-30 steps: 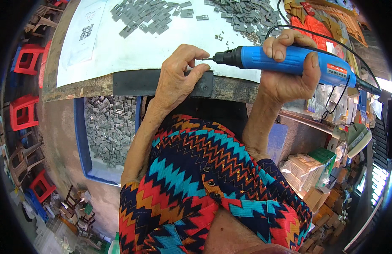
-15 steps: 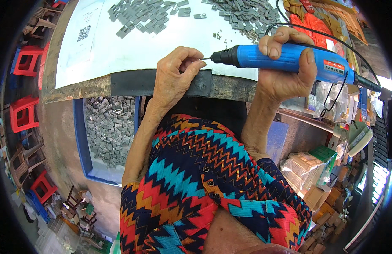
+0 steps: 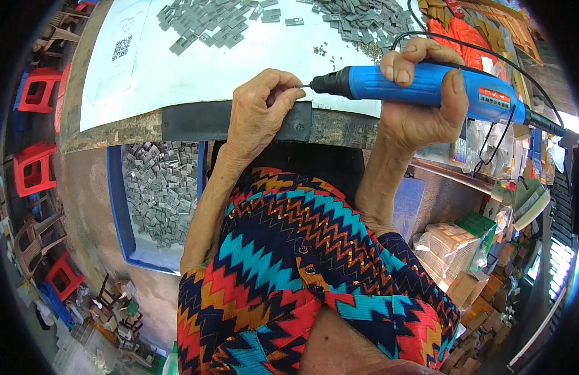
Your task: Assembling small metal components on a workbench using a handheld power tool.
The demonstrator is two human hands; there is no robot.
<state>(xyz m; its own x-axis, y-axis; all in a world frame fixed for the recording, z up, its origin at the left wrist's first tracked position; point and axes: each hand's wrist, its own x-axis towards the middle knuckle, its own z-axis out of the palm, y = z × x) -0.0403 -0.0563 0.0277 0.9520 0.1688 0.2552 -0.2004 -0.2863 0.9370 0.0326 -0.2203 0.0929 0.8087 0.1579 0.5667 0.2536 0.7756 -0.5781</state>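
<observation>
A blue electric screwdriver (image 3: 399, 84) lies nearly level in my right hand (image 3: 424, 100), whose fingers and thumb wrap round its body. Its black nose and thin bit point left, toward my left hand (image 3: 262, 109). The left thumb and fingertips are pinched together at the bit's tip, just over the table's near edge. Whatever sits inside that pinch is hidden by the fingers. Beyond my hands, small grey rectangular pieces (image 3: 208, 24) lie scattered on the white sheet (image 3: 171, 75), with a denser grey heap (image 3: 367, 25) at the far right.
Tiny screws (image 3: 321, 50) are sprinkled near the heap. A blue tray (image 3: 119, 215) full of grey pieces stands below the table edge at left. The tool's black cable (image 3: 489, 55) loops over the right side. Red stools (image 3: 34, 169) stand far left; a plastic-wrapped crate (image 3: 446, 247) sits at right.
Almost nothing differs. Both hands and the screwdriver keep their places, and the view has shifted very slightly.
</observation>
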